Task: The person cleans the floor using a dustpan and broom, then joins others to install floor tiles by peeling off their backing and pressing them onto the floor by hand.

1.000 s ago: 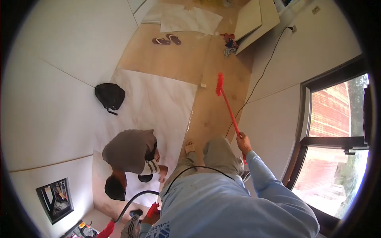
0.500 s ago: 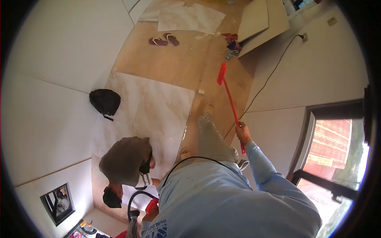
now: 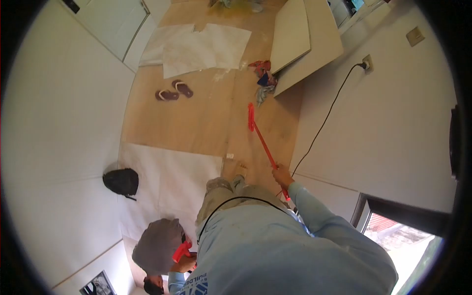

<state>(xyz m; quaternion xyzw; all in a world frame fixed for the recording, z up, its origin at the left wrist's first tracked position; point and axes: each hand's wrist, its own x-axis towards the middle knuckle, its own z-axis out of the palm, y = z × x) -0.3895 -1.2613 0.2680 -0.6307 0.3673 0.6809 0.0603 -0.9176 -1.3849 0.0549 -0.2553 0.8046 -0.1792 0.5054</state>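
Observation:
My right hand [image 3: 282, 176] is wrapped round the handle of a long red brush [image 3: 264, 146], whose bristled head points away over the wooden floor. At the lower left my left hand [image 3: 184, 263] is closed on a red tool [image 3: 182, 251] with a handle; its lower part is hidden by my fingers and sleeve. A black hose or cord [image 3: 241, 197] curves across the front of my shirt.
A crouching person [image 3: 160, 247] is close by my left side. A black bag [image 3: 121, 182] rests against the left wall. Ahead are sandals [image 3: 182, 89], floor sheets [image 3: 206, 46], rags [image 3: 265, 80], leaning boards [image 3: 314, 54] and a plugged-in cord [image 3: 330, 109] on the right.
The view has moved forward along the floor, and the sandals, rags and boards are nearer. My left hand with the red tool has come up beside the crouching person. The brush stays in my right hand.

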